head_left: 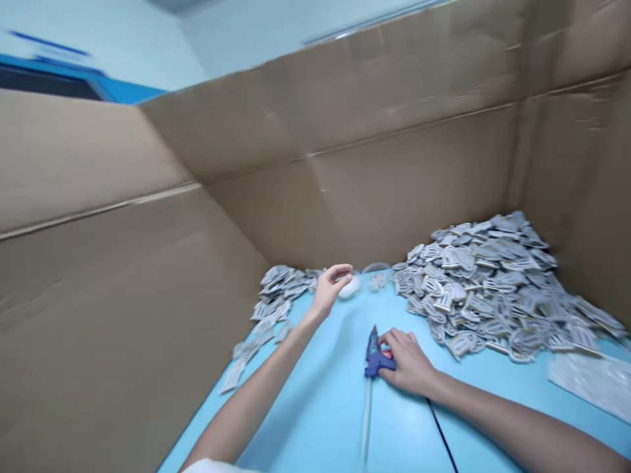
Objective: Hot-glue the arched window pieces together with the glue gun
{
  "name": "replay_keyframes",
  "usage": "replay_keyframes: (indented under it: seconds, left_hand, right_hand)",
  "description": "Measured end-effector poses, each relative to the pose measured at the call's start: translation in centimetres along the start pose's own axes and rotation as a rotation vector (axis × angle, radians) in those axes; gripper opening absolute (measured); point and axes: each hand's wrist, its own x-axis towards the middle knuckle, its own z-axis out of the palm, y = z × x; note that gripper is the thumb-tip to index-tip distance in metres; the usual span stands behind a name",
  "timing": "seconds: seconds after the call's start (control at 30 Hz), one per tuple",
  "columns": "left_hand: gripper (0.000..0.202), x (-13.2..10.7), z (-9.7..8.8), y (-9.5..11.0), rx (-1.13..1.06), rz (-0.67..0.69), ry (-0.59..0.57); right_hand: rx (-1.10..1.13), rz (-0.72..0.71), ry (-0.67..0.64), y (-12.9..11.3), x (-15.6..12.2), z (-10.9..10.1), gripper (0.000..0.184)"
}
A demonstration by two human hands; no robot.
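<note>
A blue hot glue gun (375,358) with a red trigger is gripped by its handle in my right hand (407,362), its nozzle pointing away from me. A long whitish glue stick (366,420) comes out of its back end, and a black cord (442,437) runs from under my wrist toward me. My left hand (331,289) is stretched out farther off, thumb and fingers apart and slightly curved. Just beside its fingertips is a small round white thing (350,288), blurred, its kind unclear. A little clear clump (378,282) lies to the right of that.
A large heap of grey-white flat loop-shaped pieces (473,289) fills the right back. A smaller pile of similar pieces (280,289) lies at the left. Cardboard walls (345,203) surround the light blue tabletop (320,394). A clear plastic bag (591,384) lies at the right edge.
</note>
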Motion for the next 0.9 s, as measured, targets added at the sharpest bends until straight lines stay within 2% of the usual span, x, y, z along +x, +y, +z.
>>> replay_keyframes:
  seconds: [0.1,0.2,0.27,0.33,0.5,0.63,0.73,0.9]
  left_hand:
    - [0.036,-3.7,-7.1,-4.0,0.258,-0.038,0.163]
    - [0.026,-7.3,-13.1,-7.0,0.491,-0.105,0.244]
    - [0.024,-9.3,-15.7,-8.6,0.611,-0.156,0.252]
    - [0.029,-10.7,-17.1,-10.0,0.696,-0.194,0.242]
    - [0.036,-11.7,-17.5,-12.6,0.743,-0.191,0.172]
    - [0.033,-11.8,-16.7,-13.4,0.688,-0.126,0.092]
    - [0.040,-12.5,-15.3,-13.2,0.637,-0.049,-0.002]
    - [0.043,-13.9,-12.5,-11.4,0.551,0.095,-0.220]
  right_hand:
    - [0.010,-0.023,-0.038,0.3,0.2,0.0,0.036]
    - [0.037,-0.062,-0.072,0.7,0.4,0.1,0.030]
    - [0.063,-0.088,-0.064,0.9,0.4,0.3,0.025]
    - [0.074,-0.101,-0.036,1.1,0.3,0.5,0.024]
    - [-0.009,-0.144,0.047,1.4,0.2,0.6,0.027]
    - [-0.179,-0.242,0.123,1.1,1.6,-1.0,0.028]
    - [-0.308,-0.249,0.146,0.2,5.1,-2.8,0.024]
    - [-0.441,-0.211,0.060,-1.4,15.3,-4.5,0.018]
